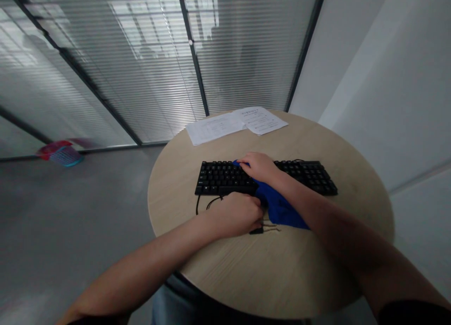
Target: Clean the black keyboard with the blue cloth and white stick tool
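Observation:
A black keyboard (225,175) lies across the round wooden table. My right hand (259,166) is over its upper middle, fingers closed on part of a blue cloth (282,207) that touches the keys. The rest of the cloth hangs down over the front edge and spreads on the table under my right forearm. At the keyboard's front edge, my left hand (243,214) is closed, its fingers curled under; what they grip is hidden. A small black object (257,231) shows just below that hand, with thin string-like strands (271,225) beside it.
Printed paper sheets (218,127) lie at the table's (352,156) far edge. A black cable (198,205) loops from the keyboard's left front. On the floor at far left stands a red and blue basket (65,153). Glass partitions with blinds (243,57) and a white wall border the table.

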The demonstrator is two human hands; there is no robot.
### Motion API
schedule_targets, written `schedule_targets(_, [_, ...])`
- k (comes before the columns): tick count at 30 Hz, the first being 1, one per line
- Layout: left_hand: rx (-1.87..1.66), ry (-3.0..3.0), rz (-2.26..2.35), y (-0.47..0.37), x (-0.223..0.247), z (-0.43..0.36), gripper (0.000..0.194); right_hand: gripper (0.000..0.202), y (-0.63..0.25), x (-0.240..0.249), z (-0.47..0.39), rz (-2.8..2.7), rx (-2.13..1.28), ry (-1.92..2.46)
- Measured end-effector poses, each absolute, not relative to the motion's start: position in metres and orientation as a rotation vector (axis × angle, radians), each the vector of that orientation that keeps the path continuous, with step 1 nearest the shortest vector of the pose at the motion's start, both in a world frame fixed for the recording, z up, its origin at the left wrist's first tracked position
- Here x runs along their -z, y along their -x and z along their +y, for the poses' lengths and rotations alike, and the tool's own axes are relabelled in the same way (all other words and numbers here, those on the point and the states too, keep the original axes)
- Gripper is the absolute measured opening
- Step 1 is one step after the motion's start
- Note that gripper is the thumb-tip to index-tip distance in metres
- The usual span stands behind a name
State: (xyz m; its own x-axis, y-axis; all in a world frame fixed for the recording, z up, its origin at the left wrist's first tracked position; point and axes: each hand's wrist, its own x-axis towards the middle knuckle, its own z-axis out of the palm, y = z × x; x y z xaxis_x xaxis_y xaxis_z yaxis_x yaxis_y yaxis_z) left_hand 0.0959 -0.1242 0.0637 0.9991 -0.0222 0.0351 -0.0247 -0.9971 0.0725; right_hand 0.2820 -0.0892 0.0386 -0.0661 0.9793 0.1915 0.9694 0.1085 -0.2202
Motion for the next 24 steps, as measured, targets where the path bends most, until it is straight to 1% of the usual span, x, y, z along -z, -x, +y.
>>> schedule_targets(3, [-0.025, -3.097, -0.006, -0.107, -0.060, -0.127, 0.019, 0.036, -0.283, -0.038, -0.089, -2.110, -0.047, 1.902])
schedule_targets(8, [0.135, -3.148, 0.090, -0.119, -0.069, -0.132, 0.014, 0.037, -0.284, -0.040, -0.088, -2.135, -0.056, 1.915])
schedule_targets(13, [0.192, -3.213, 0.040, -0.121, -0.079, -0.142, 0.011, 0.037, -0.288, -0.042, -0.086, -2.139, -0.051, 1.897])
schedule_targets(16, [0.251, -3.229, 0.065, -0.123, -0.082, -0.148, 0.013, 0.035, -0.293, -0.041, -0.085, -2.118, -0.063, 1.885])
schedule_targets(21, [0.383, -3.200, 0.135, -0.128, -0.083, -0.151, 0.009, 0.030, -0.299, -0.037, -0.081, -2.017, -0.170, 1.825])
schedule_targets(24, [0.394, -3.185, 0.187, -0.129, -0.082, -0.150, 0.010, 0.027, -0.303, -0.035, -0.079, -1.836, -0.297, 1.740])
